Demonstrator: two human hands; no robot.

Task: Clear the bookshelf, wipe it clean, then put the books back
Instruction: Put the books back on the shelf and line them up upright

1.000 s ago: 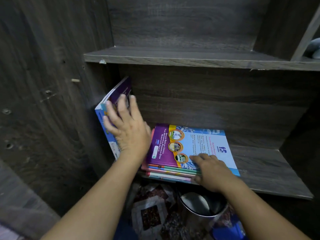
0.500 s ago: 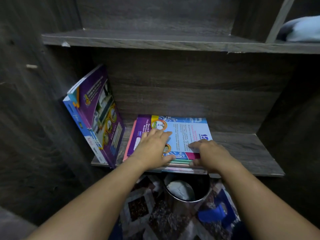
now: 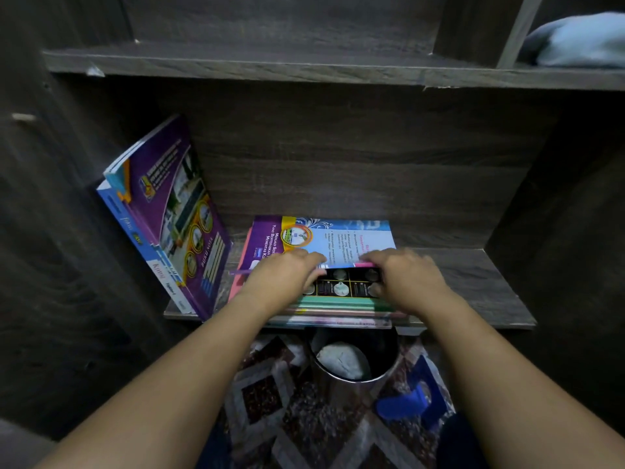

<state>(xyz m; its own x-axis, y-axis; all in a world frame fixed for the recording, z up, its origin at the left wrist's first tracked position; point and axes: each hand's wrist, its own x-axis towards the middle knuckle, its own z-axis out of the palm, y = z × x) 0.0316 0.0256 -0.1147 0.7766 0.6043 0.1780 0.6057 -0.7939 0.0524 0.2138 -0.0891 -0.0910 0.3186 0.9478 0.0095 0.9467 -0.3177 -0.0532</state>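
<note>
In the head view, the stack of books (image 3: 338, 304) lies flat on the lower shelf (image 3: 473, 286), straight ahead of both hands. The top book (image 3: 338, 238) has its long axis running left to right. The left hand (image 3: 284, 275) and the right hand (image 3: 409, 279) each pinch its near edge and are equally close to it. The leaning books (image 3: 176, 225) stand further to the left.

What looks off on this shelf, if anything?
Books at left lean steeply against the side wall, not upright. The flat stack seems to jut slightly past the shelf front edge. The left hand and right hand grip its top book.
</note>
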